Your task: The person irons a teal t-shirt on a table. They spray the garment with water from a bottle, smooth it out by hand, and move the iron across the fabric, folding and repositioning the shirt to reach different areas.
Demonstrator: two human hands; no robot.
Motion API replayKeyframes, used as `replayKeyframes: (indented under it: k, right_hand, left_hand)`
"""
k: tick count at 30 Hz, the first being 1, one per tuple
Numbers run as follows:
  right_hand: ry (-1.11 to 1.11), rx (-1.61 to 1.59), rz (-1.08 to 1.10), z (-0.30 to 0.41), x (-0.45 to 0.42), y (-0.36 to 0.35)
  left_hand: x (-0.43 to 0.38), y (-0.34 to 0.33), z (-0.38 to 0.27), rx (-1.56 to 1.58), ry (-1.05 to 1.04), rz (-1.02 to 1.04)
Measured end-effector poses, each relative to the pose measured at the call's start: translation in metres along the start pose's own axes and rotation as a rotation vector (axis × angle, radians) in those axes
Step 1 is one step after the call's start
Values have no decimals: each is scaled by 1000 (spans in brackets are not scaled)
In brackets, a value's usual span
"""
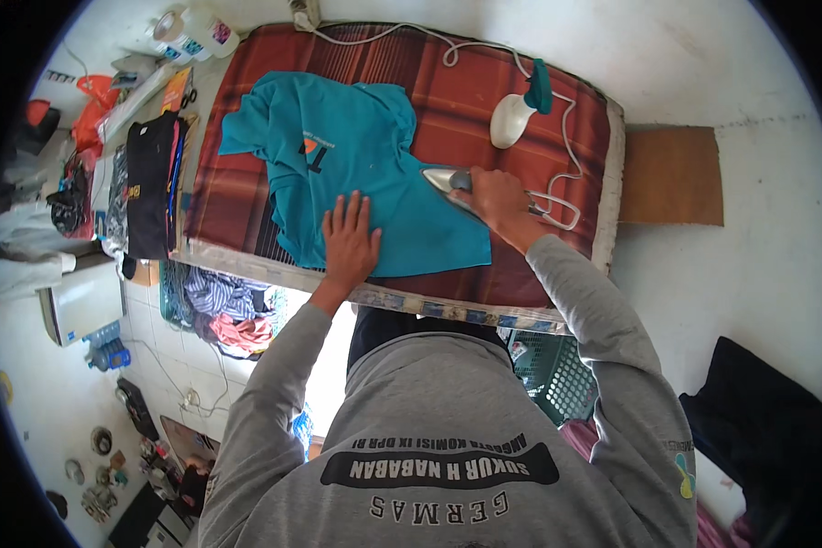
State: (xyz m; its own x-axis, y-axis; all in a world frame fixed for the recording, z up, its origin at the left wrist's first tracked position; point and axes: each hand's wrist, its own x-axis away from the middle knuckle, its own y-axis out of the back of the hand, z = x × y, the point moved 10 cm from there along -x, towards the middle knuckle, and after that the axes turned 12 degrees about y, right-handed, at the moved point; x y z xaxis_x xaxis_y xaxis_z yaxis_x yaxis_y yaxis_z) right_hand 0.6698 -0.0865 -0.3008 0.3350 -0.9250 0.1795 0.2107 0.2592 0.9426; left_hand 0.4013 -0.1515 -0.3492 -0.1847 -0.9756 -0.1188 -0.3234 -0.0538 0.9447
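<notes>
A teal T-shirt [411, 219] with a printed chest lies partly rumpled on the ironing table, which has a red plaid cloth cover [452, 103]. My left hand [351, 243] rests on the shirt with its fingers spread, holding nothing. In my right hand [496, 202] is the handle of an electric iron [445, 179]. The iron's tip points left, along the far edge of the shirt's lower part. Its pale cord [575, 161] loops behind my right hand and runs to the table's back edge. Beyond the iron, a white spray bottle [510, 122] with a green trigger head lies on the cover.
Folded dark garments [152, 188] are stacked left of the cover, with scissors [189, 96] and plastic bottles [205, 33] farther back. Below the table's front edge are a basket of crumpled clothes [229, 298] and a green plastic crate [565, 383]. A brown board [671, 175] sits at the right.
</notes>
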Motion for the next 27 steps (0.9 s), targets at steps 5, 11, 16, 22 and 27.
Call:
replayKeyframes:
  k: [5,11,16,22,27]
  right_hand:
    - [12,12,23,-6,-20,2]
    - [224,1,126,8,-11,-13]
    - [330,7,177,25,-12,-18]
    - [426,39,343,73,15,-44]
    - [513,43,363,97,44,-49]
  left_hand:
    - [35,5,59,-192,217,14]
    - [33,10,55,-139,195,-28]
    - [33,8,57,-163,190,-21]
    - [33,7,58,-170,194,-11]
    - [34,9,58,-162,201,-23]
